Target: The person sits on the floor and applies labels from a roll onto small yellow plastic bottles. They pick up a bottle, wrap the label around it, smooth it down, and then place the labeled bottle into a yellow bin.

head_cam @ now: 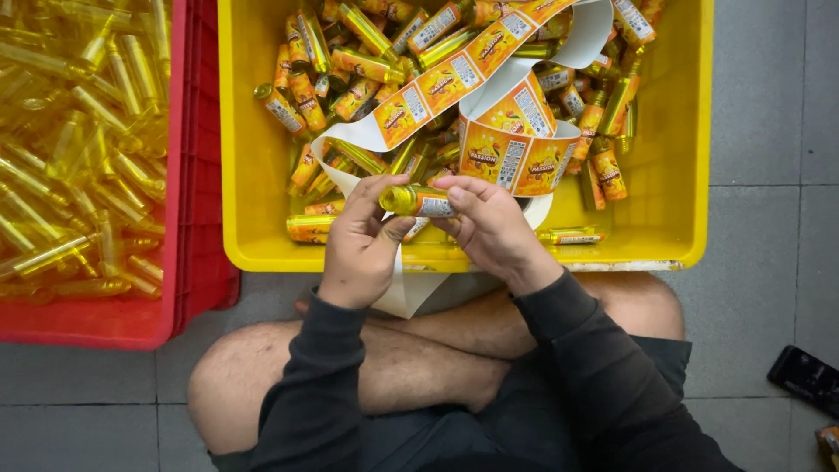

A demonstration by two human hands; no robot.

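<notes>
- Sitting cross-legged on tiled floor (769, 236), head cam looking down.
- Small yellow bottle (418, 201) held lying sideways between both hands, just above near rim of yellow crate (253, 175).
- Left hand (363, 240): fingers curled, pinching cap end of bottle w/ thumb and fingertips.
- Right hand (489, 223): fingers bent over other end, pressing on the label part; both hands closed on bottle, not spread.
- Label strip (454, 79), orange stickers on white backing, curling in a loop over the crate and hanging down between hands toward legs.
- Inside yellow crate: heap of labelled bottles (350, 70), lying in all directions.
- Red crate (197, 175) at left, touching side by side w/ yellow one, full of plain clear-yellow bottles (70, 149), no labels.
- Dark phone-like thing (806, 378) on floor at right, well apart.
- Handling, as judgement: bottle prob. light, stiff plastic, smooth and round, so can roll or slip in fingers; best hold at both ends, cap and base, leaving middle free.
- Label strip thin, soft, sticky on one side prob.; can fold or stick to itself, better taken by the backing edge.
</notes>
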